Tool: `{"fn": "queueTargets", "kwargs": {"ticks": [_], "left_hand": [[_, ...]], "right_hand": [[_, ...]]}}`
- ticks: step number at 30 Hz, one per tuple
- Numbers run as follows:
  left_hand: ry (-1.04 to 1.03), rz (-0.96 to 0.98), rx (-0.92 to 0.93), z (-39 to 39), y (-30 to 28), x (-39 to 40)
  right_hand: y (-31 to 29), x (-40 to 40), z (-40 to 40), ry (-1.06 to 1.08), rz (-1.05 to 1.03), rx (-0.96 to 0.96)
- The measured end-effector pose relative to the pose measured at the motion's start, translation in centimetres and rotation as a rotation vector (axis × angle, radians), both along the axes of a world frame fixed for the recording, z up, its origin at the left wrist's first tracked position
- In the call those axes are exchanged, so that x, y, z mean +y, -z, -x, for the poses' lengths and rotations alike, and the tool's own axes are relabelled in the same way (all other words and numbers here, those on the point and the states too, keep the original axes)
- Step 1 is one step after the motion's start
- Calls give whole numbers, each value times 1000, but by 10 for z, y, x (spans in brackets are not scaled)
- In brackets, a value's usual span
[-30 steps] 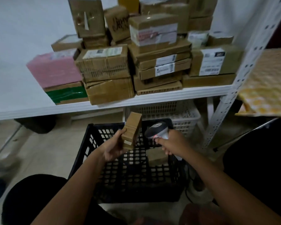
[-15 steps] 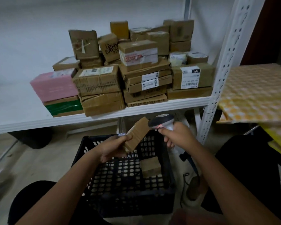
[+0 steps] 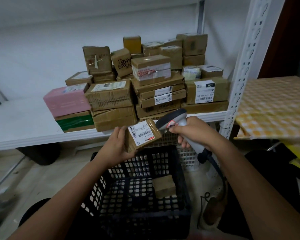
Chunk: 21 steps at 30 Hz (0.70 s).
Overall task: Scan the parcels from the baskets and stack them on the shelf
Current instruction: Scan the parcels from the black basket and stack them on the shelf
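Gripping the small parcel (image 3: pixel 143 134) from its left edge, my left hand (image 3: pixel 117 146) has its fingers curled under and behind the box and the thumb along the near side, so the white label faces up toward me at the centre of the frame. My right hand (image 3: pixel 191 131) is wrapped tight round the handle of the scanner (image 3: pixel 173 121), whose grey head sits just right of the parcel, almost touching its upper right corner. The parcel's long axis runs from lower left to upper right, pointing at the scanner head, and the barcodes lie along it. I judge the scan is the step in hand; the head needs to tip down onto the label.

Below my hands stands the black basket (image 3: pixel 166 153), with one more brown parcel (image 3: pixel 164 187) lying in its right side. A white basket (image 3: pixel 189 158) stands behind it. Above, across the middle of the frame, the white shelf (image 3: pixel 24 129) carries the stacked boxes (image 3: pixel 156 87); my left hand is nearer its free stretch at the left.
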<state>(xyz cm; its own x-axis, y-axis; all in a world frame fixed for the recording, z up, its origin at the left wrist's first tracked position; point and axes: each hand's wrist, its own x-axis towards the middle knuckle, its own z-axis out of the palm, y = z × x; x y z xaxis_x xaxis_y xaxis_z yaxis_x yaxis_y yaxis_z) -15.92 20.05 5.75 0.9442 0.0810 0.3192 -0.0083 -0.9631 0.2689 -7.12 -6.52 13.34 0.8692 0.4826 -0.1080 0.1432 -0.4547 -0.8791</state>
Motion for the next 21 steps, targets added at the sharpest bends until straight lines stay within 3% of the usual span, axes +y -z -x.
{"fn": "queueTargets", "kwargs": {"ticks": [8, 21], "left_hand": [[51, -148, -90, -2, 7, -4], [40, -116, -93, -6, 11, 0]], "right_hand": [[-14, 11, 10, -75, -22, 55], [-18, 13, 9, -68, 0, 83]]}}
